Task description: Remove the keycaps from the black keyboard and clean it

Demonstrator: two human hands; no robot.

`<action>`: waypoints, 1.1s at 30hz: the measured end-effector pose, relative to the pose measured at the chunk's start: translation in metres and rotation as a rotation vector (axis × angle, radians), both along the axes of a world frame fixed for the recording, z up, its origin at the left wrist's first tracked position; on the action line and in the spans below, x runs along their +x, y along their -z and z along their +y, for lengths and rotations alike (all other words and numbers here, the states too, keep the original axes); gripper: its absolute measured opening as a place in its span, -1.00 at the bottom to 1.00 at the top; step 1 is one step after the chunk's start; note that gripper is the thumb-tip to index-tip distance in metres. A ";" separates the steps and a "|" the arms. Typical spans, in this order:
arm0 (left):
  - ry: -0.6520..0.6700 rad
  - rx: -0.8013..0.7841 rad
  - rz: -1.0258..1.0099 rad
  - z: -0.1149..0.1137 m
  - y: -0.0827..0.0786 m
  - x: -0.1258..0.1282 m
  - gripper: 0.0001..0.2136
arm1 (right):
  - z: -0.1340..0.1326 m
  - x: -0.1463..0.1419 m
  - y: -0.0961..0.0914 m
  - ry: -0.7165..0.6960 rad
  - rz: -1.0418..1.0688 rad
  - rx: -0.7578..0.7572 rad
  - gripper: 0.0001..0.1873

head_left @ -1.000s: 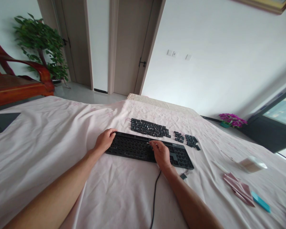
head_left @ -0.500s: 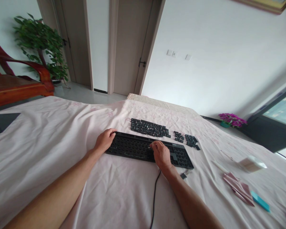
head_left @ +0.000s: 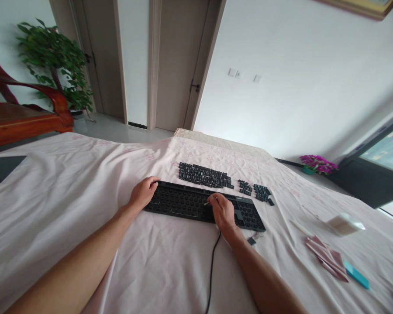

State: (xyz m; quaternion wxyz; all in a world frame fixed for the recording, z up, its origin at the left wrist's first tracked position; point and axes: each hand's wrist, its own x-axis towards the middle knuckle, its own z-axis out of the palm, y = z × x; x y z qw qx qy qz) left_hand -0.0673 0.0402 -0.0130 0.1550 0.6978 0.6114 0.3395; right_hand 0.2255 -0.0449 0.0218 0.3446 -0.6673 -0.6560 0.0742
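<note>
A black keyboard (head_left: 180, 201) with its keycaps off lies at a slant on the cloth. My left hand (head_left: 143, 192) grips its left end, thumb on the top edge. Over the right-centre part of the keyboard, my right hand (head_left: 223, 211) pinches a cotton swab (head_left: 206, 203), its white tip down among the bare key posts. Most of the swab is hidden by the fingers. Behind the keyboard lie the loose black keycaps in a large group (head_left: 205, 175), a small group (head_left: 245, 187) and another group (head_left: 262, 192) to the right.
A clear tub of cotton swabs (head_left: 345, 224), a pink cloth (head_left: 327, 257) and a blue item (head_left: 356, 275) lie at right. A small dark piece (head_left: 252, 241) is near the keyboard's front edge. The cable (head_left: 212, 270) runs toward me. A dark tablet-like slab (head_left: 3, 169) rests far left.
My right hand has shifted very slightly to the right over the keyboard with the cotton swab. My left hand stays on the keyboard's left end.
</note>
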 end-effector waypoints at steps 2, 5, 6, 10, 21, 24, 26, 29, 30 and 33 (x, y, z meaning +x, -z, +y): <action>0.003 0.001 -0.002 0.000 0.001 0.000 -0.71 | 0.002 0.000 0.003 0.029 0.030 0.033 -0.64; 0.011 0.007 -0.007 0.000 0.001 0.000 -0.71 | 0.005 0.000 0.006 0.044 0.027 0.056 -0.65; 0.012 0.010 -0.007 0.000 0.001 0.000 -0.71 | 0.006 0.000 0.007 0.042 0.018 0.058 -0.65; 0.010 0.011 -0.002 0.001 0.001 0.000 -0.71 | 0.007 0.000 0.008 0.033 -0.041 0.045 -0.66; 0.011 0.023 -0.010 0.002 0.003 -0.001 -0.71 | 0.005 0.001 0.001 0.034 -0.192 -0.030 -0.68; 0.010 0.020 -0.010 0.001 0.002 -0.001 -0.71 | 0.004 0.003 -0.001 0.016 -0.245 -0.029 -0.70; 0.013 0.020 -0.011 0.001 0.002 -0.001 -0.71 | 0.003 0.004 -0.002 0.008 -0.293 -0.035 -0.72; 0.015 0.021 -0.012 0.000 0.001 -0.001 -0.71 | 0.003 0.006 -0.004 0.016 -0.341 -0.053 -0.74; 0.016 0.019 -0.011 0.000 0.001 -0.001 -0.71 | 0.002 0.007 -0.004 0.011 -0.350 -0.060 -0.75; 0.009 0.006 -0.006 -0.001 0.000 0.000 -0.71 | 0.002 0.010 -0.005 0.000 -0.321 -0.077 -0.77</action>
